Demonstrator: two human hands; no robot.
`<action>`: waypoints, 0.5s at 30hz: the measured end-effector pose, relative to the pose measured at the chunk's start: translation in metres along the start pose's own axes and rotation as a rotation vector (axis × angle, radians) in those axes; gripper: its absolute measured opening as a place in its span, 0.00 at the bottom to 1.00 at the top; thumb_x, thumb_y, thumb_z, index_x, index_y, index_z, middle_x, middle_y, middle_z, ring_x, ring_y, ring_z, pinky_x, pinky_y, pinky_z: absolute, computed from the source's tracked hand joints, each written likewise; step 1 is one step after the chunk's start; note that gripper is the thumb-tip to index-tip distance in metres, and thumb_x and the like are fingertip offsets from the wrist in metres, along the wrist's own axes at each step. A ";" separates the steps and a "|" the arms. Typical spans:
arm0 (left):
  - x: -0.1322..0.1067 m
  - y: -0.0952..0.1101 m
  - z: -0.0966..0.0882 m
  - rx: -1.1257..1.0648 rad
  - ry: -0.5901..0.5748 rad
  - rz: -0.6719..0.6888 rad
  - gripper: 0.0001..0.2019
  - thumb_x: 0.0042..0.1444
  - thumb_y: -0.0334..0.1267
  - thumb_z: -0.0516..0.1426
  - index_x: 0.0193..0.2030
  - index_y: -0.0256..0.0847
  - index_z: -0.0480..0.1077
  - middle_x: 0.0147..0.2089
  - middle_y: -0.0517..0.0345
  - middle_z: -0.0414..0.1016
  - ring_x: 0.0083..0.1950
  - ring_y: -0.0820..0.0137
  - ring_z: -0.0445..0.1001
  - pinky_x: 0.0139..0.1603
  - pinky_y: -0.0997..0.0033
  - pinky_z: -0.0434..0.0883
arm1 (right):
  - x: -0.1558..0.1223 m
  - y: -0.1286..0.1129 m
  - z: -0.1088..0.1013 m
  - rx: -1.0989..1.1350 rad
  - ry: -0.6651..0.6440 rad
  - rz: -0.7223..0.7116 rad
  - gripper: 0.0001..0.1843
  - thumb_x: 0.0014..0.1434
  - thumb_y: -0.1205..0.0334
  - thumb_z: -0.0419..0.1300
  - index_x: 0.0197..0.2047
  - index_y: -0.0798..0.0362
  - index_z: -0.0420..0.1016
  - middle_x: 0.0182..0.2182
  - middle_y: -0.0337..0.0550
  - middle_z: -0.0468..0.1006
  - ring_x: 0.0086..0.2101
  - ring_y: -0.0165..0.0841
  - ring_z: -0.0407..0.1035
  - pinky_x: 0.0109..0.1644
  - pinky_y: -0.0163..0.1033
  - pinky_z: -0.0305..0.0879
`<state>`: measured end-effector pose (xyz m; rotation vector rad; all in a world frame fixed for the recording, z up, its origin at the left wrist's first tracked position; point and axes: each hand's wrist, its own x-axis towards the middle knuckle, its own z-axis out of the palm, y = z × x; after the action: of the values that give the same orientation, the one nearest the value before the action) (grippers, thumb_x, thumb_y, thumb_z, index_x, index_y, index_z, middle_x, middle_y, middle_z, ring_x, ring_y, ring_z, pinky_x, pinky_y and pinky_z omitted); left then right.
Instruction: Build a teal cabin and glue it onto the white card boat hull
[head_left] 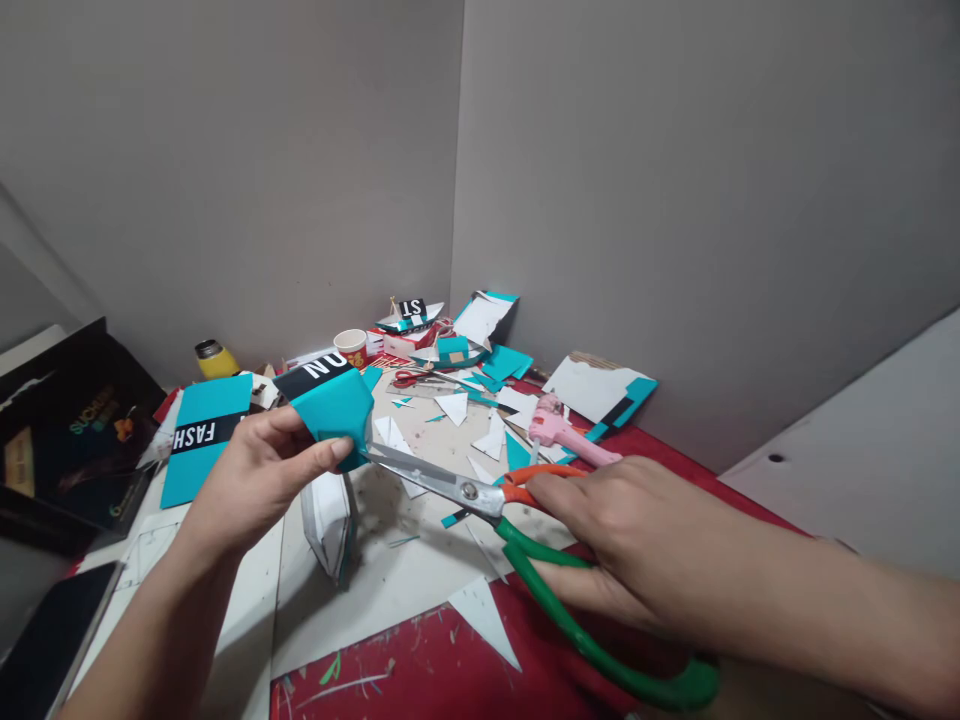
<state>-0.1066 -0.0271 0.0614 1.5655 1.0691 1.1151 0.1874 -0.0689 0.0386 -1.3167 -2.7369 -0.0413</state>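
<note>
My left hand (pixel 274 465) pinches a teal and black piece of card (pixel 334 400) printed with white letters. In my right hand (pixel 615 530) is a pair of scissors (pixel 469 490) with one orange and one green handle. The scissor blades point left, and their tips reach the card's right edge near my left thumb. Whether the tips touch or cut the card I cannot tell. Below the card, a small white folded paper boat shape (pixel 328 525) rests on the white board (pixel 375 615).
Triangular paper scraps (pixel 487 620) litter the board. A pink glue gun (pixel 566 430) lies at right. Behind are small card boats (pixel 450 352), a paper cup (pixel 350 346) and a yellow bottle (pixel 215 360). A teal card (pixel 206 440) and a dark box (pixel 75 430) stand left. Grey walls border the table.
</note>
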 end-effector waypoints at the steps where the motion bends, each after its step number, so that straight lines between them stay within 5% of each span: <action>1: 0.000 0.000 0.000 -0.002 0.004 -0.003 0.06 0.48 0.38 0.67 0.35 0.43 0.80 0.34 0.54 0.81 0.33 0.68 0.76 0.37 0.69 0.75 | 0.000 0.000 0.000 -0.005 0.003 -0.004 0.15 0.59 0.50 0.55 0.31 0.53 0.70 0.20 0.43 0.74 0.19 0.34 0.65 0.24 0.39 0.46; 10: 0.003 -0.002 0.001 -0.009 -0.046 -0.040 0.04 0.47 0.36 0.67 0.32 0.41 0.79 0.32 0.56 0.79 0.32 0.70 0.74 0.36 0.72 0.73 | -0.001 0.003 0.003 -0.031 0.062 -0.070 0.12 0.59 0.53 0.57 0.32 0.53 0.71 0.19 0.41 0.73 0.17 0.33 0.63 0.23 0.39 0.46; 15: 0.003 -0.003 -0.002 -0.020 -0.084 -0.068 0.04 0.48 0.36 0.66 0.30 0.40 0.78 0.29 0.58 0.75 0.30 0.72 0.71 0.35 0.73 0.71 | -0.003 0.004 -0.001 0.020 -0.011 -0.068 0.12 0.62 0.54 0.55 0.32 0.52 0.69 0.21 0.41 0.74 0.19 0.33 0.65 0.23 0.40 0.51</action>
<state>-0.1081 -0.0231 0.0590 1.5360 1.0440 1.0028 0.1924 -0.0683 0.0393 -1.2228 -2.7835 -0.0119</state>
